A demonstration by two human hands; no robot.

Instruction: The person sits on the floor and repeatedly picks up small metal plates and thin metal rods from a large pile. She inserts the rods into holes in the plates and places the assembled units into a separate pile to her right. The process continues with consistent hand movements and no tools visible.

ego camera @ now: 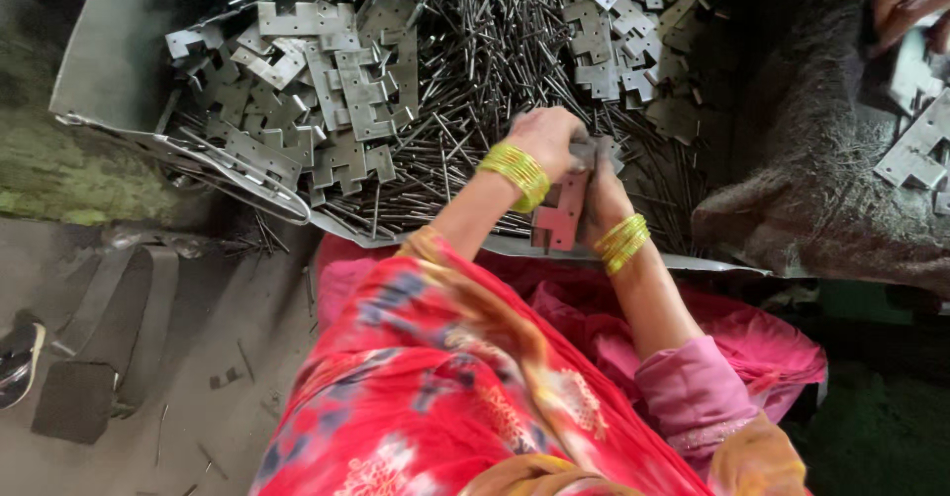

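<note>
My left hand and my right hand, both wearing yellow-green bangles, meet over the near edge of a metal tray. Together they grip a notched metal hinge plate, held upright between them and tinted pink by my clothing. My left hand's fingers are curled on its top and the right hand clasps its right side. Under the hands lies a heap of thin steel pins. Piles of similar hinge plates lie to the left and at the back right.
Another person's hand with rings is at the top right above more hinge plates on a dark grey cloth. My red and pink clothing fills the foreground. A grey strap and a sandal lie on the floor at left.
</note>
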